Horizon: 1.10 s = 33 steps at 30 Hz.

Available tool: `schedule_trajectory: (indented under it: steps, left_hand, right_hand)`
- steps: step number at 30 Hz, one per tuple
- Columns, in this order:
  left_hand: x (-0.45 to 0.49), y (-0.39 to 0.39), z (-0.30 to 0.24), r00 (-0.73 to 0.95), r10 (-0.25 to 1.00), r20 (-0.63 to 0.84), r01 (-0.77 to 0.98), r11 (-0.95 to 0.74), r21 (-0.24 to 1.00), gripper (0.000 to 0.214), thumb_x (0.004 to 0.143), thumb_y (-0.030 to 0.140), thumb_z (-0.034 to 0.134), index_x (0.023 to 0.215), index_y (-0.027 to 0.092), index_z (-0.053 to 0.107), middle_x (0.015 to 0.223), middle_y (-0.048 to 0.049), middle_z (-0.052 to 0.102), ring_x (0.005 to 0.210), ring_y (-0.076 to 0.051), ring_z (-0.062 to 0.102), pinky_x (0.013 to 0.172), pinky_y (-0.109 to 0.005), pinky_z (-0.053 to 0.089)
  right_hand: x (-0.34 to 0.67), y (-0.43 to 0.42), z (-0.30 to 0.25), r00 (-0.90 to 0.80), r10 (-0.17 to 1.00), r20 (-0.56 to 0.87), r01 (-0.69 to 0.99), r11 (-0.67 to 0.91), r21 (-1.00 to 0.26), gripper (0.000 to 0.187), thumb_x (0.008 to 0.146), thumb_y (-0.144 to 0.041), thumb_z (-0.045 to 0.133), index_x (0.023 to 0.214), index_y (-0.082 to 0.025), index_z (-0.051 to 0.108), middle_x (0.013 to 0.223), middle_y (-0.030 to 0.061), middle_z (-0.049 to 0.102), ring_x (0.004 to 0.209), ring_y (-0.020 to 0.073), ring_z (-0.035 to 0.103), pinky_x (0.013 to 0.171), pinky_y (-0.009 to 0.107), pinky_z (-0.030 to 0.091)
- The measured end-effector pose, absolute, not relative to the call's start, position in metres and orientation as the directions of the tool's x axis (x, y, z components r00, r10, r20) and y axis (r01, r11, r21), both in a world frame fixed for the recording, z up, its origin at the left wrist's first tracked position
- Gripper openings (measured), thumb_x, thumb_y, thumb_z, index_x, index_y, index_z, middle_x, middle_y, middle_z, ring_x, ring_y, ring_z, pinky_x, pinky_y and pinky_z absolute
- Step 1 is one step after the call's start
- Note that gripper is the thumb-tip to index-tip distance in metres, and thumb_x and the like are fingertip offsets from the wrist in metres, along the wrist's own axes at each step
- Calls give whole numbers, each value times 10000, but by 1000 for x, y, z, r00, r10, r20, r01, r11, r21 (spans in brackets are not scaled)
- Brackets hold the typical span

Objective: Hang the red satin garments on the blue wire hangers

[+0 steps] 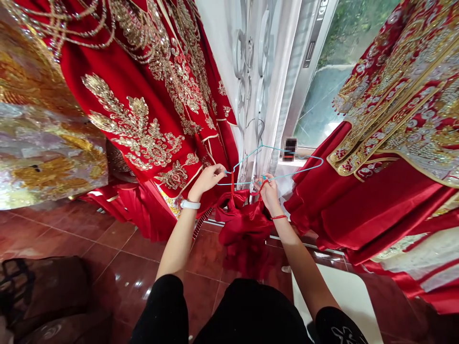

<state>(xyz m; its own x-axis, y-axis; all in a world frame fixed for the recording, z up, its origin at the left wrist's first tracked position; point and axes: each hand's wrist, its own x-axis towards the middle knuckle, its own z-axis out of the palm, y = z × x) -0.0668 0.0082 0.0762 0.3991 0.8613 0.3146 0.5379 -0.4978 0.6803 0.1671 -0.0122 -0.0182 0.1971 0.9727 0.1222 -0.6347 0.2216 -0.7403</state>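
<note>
A thin light-blue clothes hanger (pixel 298 170) is held out in front of me, its hook up and its right end free. My left hand (pixel 211 180) is closed in a pinch at the hanger's left end. Beside those fingers a red strap loops over the hanger, and from it hangs a red satin garment (pixel 244 222). My right hand (pixel 269 192) pinches the garment's other red strap (pixel 263 184) just at the hanger's lower bar. The garment droops in folds below both hands; its lower part is dark and blurred.
Red gold-embroidered gowns hang close on the left (pixel 143 129) and right (pixel 394 119). Ahead are a white metal grille (pixel 247 62) and a window (pixel 319 95). A white stool (pixel 344 296) stands low at right; dark bags (pixel 50 291) lie on the tiled floor at left.
</note>
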Motion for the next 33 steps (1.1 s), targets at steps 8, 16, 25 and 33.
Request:
schedule_trajectory:
  steps: [8, 16, 25, 33]
  left_hand:
    - [-32, -2, 39, 205, 866, 457, 562, -486, 669, 338, 946, 380, 545, 1171, 195, 717, 884, -51, 715, 751, -190, 606, 760, -290, 442]
    - [-51, 9, 49, 251, 865, 434, 641, -485, 596, 368, 935, 474, 510, 913, 198, 752, 584, 10, 548, 564, -156, 448, 618, -277, 307]
    - [-74, 29, 62, 327, 855, 402, 572, -518, 636, 450, 843, 586, 557, 845, 179, 748, 614, -11, 616, 554, -152, 461, 574, -268, 344]
    - [-74, 36, 56, 335, 852, 403, 504, -523, 687, 448, 815, 591, 605, 834, 171, 758, 674, -26, 666, 573, -151, 490, 551, -259, 378]
  right_hand:
    - [170, -10, -11, 195, 975, 106, -592, 204, -780, 243, 743, -205, 651, 920, -288, 507, 648, -93, 582, 777, 139, 706, 923, 397, 602]
    - [261, -19, -3, 189, 982, -4, -224, 39, -974, 407, 680, -285, 738, 1063, -242, 607, 742, 16, 757, 853, 295, 780, 818, 490, 647]
    - [370, -37, 26, 325, 933, 152, -107, 196, -975, 894, 624, -343, 863, 1420, -295, 461, 1075, 68, 784, 849, 233, 784, 799, 397, 654]
    - [383, -20, 70, 240, 927, 289, -23, 304, -953, 864, 566, -239, 898, 1370, -266, 584, 1252, 123, 713, 808, 212, 769, 734, 371, 650]
